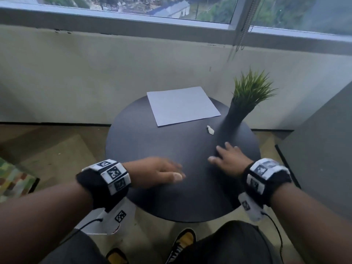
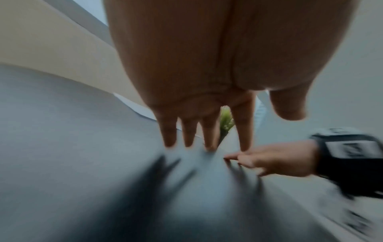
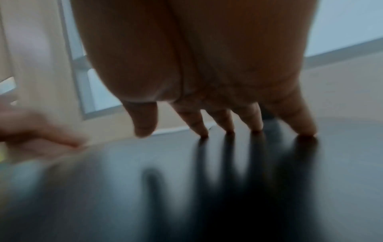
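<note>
White paper (image 1: 182, 105) | well beyond left hand (image 1: 154, 171) and right hand (image 1: 230, 159) | untouched

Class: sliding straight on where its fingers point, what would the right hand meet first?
Probably the foot of the black vase, just beyond the right hand; the white scrap lies left of that line.

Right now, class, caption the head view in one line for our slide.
Open left hand and right hand over a round table bearing paper, a white scrap and a potted plant.
</note>
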Motion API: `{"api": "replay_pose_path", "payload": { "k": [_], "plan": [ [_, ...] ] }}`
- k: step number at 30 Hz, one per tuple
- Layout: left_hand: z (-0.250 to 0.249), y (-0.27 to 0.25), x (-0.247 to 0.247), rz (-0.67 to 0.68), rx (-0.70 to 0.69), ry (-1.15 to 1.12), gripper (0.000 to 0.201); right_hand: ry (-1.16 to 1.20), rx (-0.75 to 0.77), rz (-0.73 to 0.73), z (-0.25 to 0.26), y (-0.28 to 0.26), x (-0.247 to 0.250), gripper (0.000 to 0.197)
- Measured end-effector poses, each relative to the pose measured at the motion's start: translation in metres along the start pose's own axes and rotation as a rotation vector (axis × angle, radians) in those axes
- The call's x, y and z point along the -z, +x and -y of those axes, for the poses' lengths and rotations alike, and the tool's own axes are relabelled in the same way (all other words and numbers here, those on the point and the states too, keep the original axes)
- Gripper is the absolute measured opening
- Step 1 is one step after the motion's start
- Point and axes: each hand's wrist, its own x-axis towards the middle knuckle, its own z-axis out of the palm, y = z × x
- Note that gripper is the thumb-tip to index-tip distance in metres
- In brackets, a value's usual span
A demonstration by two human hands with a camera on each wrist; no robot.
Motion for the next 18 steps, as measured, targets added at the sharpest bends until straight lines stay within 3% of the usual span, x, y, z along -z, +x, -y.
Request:
{"api": "replay_pose_path", "payload": {
  "k": [2,4,6,8,10,11,12,13,15,17,18],
  "plan": [
    [0.017,-0.009,-0.006,-0.257,0.247,0.123,0.1,-0.084,0.016,0.062,0.025,-0.027,-0.031,0.092],
    [0.027,-0.02,-0.017,-0.24,0.42,0.26,0.105,-0.139,0.193,0.069,0.061,-0.072,-0.059,0.099],
    [0.03,-0.037,-0.028,-0.201,0.303,0.152,0.113,-0.119,0.392,0.1,0.082,-0.108,-0.065,0.096],
    [0.028,-0.059,-0.031,-0.41,0.127,-0.202,0.079,0.127,0.458,0.059,0.077,-0.114,-0.053,0.084],
    [0.047,-0.075,-0.035,-0.822,0.096,-0.499,0.037,0.414,0.246,-0.187,0.05,-0.096,-0.042,0.076],
    [0.063,-0.081,-0.039,-1.009,0.195,-0.566,0.031,0.453,0.081,-0.298,0.034,-0.086,-0.039,0.073],
    [0.086,-0.085,-0.045,-1.107,0.354,-0.587,0.035,0.396,-0.078,-0.332,0.024,-0.081,-0.042,0.074],
    [0.109,-0.088,-0.053,-1.12,0.531,-0.61,0.046,0.287,-0.197,-0.296,0.021,-0.081,-0.052,0.076],
    [0.161,-0.089,-0.079,-0.957,0.867,-0.649,0.071,0.094,-0.255,-0.24,0.038,-0.088,-0.084,0.081],
    [0.198,-0.089,-0.106,-0.777,1.081,-0.681,0.086,0.027,-0.13,-0.232,0.08,-0.109,-0.111,0.085],
    [0.211,-0.088,-0.12,-0.753,1.124,-0.718,0.088,0.006,-0.039,-0.194,0.102,-0.122,-0.12,0.089]
  ]
}}
